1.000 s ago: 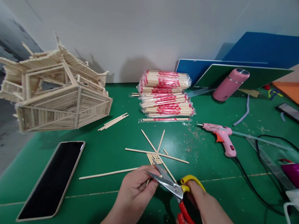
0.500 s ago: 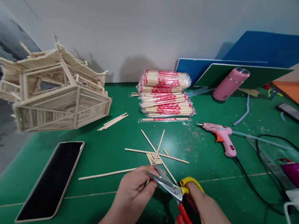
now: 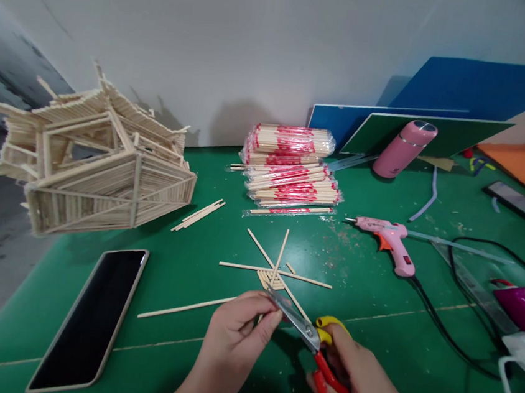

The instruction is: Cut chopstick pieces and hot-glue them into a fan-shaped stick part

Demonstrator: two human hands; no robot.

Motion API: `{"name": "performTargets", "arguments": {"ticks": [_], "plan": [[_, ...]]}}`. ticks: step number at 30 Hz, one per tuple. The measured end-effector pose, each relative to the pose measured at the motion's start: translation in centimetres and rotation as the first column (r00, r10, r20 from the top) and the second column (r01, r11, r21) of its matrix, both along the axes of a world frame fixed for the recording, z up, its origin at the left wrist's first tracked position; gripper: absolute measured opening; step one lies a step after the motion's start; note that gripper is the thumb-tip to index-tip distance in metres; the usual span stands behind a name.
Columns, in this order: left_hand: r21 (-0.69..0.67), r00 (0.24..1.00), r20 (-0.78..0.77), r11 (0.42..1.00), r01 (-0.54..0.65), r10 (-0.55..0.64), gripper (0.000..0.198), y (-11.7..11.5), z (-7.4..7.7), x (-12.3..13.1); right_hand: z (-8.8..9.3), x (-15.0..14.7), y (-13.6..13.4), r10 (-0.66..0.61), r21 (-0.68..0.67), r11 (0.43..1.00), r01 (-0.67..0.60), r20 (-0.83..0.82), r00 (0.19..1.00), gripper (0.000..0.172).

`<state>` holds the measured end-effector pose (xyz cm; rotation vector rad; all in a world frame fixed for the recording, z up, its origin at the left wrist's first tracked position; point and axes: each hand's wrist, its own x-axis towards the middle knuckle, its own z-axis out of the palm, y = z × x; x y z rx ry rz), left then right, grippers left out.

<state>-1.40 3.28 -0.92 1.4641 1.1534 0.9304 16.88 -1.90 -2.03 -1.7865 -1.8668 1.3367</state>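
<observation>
Scissors (image 3: 308,337): position and condition? (Inspector)

Close to the near edge of the green table (image 3: 183,238), right of the middle. The blades lie together and slant up to the left, and the yellow and red handles sit in the right hand (image 3: 364,391). (Assessor)

State of that hand? (Inspector)

The fingers are curled shut around the handles. The bottom of the view cuts off part of the hand. (Assessor)

And the left hand (image 3: 238,335)? (Inspector)

It is just left of the blades. Thumb and forefinger are pinched on a thin stick (image 3: 260,316) that barely shows, and the fingertips touch the blade tips. (Assessor)

Surroundings? (Inspector)

Loose crossed sticks (image 3: 277,272) lie just beyond the blade tips, and one long stick (image 3: 185,306) lies to the left of the hand. A dark phone (image 3: 90,316) lies face up near the left front corner. Behind it, at the left edge, a stick-built model house (image 3: 101,167) overhangs the table. Wrapped stick bundles (image 3: 291,171) are stacked at the far edge by the wall. A pink glue gun (image 3: 389,238) lies right of the middle with its cord running toward the near edge. A pink flask (image 3: 404,147) lies at the far right, against leaning boards (image 3: 438,133). (Assessor)
</observation>
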Motion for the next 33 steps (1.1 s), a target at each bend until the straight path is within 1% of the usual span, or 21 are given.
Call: {"name": "performTargets", "arguments": {"ticks": [2, 4, 7, 10, 14, 20, 25, 28, 33], "plan": [[-0.071, 0.997, 0.068, 0.997, -0.021, 0.026, 0.012, -0.1, -0.1, 0.2, -0.2, 0.2, -0.2, -0.039, 0.018, 0.999, 0.040, -0.032, 0.999, 0.036], [-0.130, 0.993, 0.115, 0.991, -0.018, 0.033, 0.013, -0.1, -0.2, 0.4, -0.2, 0.5, -0.4, -0.065, 0.042, 0.997, 0.066, -0.017, 0.998, 0.043], [-0.161, 0.987, 0.160, 0.987, -0.008, 0.034, 0.013, -0.2, -0.3, 0.5, 0.0, 0.9, -0.3, -0.029, 0.002, 1.000, 0.029, 0.050, 0.998, 0.049], [-0.135, 0.979, 0.200, 0.991, -0.017, 0.044, 0.011, -0.1, -0.5, 0.5, 0.4, 1.0, -0.2, 0.004, -0.035, 0.999, 0.000, 0.124, 0.992, 0.046], [-0.087, 0.979, 0.205, 0.996, 0.005, 0.013, 0.012, -0.1, -0.5, 0.5, 0.7, 0.7, -0.2, 0.006, -0.019, 1.000, -0.003, 0.173, 0.985, 0.043], [-0.041, 0.992, 0.122, 0.999, 0.031, -0.025, 0.014, 0.0, -0.1, 0.4, 0.7, 0.7, -0.2, 0.009, -0.034, 0.999, -0.004, 0.156, 0.988, 0.045], [0.028, 0.997, 0.072, 0.999, 0.029, -0.031, 0.017, 0.0, 0.1, 0.2, 1.2, 0.5, 0.3, 0.025, -0.036, 0.999, -0.018, 0.207, 0.978, 0.040], [0.084, 0.998, 0.041, 0.996, 0.035, -0.038, 0.020, 0.0, 0.1, 0.1, 1.4, 0.4, 0.4, 0.036, -0.053, 0.998, -0.026, 0.206, 0.978, 0.037], [0.132, 0.999, -0.009, 0.990, 0.043, -0.042, 0.021, 0.1, 0.2, 0.3, 0.6, 0.4, 0.0, 0.033, -0.039, 0.999, -0.024, 0.224, 0.974, 0.033]]}}
